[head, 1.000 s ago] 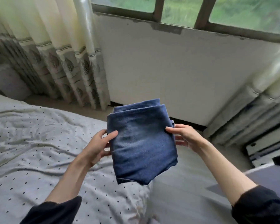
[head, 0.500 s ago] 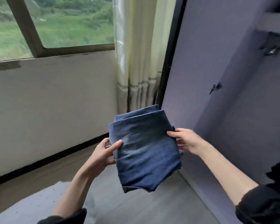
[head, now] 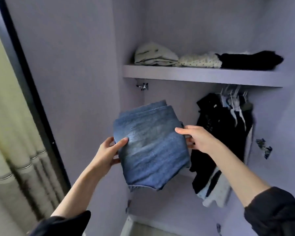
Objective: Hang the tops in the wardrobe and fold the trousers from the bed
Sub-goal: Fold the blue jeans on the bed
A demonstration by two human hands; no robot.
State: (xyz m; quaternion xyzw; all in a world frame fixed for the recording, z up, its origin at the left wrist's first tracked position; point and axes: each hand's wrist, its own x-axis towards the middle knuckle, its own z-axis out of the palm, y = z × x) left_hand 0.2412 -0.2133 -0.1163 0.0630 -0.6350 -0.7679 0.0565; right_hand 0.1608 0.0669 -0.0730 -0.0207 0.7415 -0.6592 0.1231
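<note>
Jeans, folded, held up at centre before the open wardrobe. Left hand grips the 9 o'clock edge, thumb on top; right hand grips the 3 o'clock edge. Step looks like stowing folded trousers. Next move calls for lifting toward the shelf at 1 o'clock, beside the folded clothes.

Single head-worn wide-angle view, no second camera to overlap with. Looks forward and slightly down from the person's head, straight into the open wardrobe at close range. Shelf sits just above frame centre, hanging clothes at centre-right. Both forearms enter from the bottom corners; left hand and right hand meet mid-frame on folded jeans, near the lens. Curtain fills the left edge, blurred. Wide lens bends the verticals outward.
</note>
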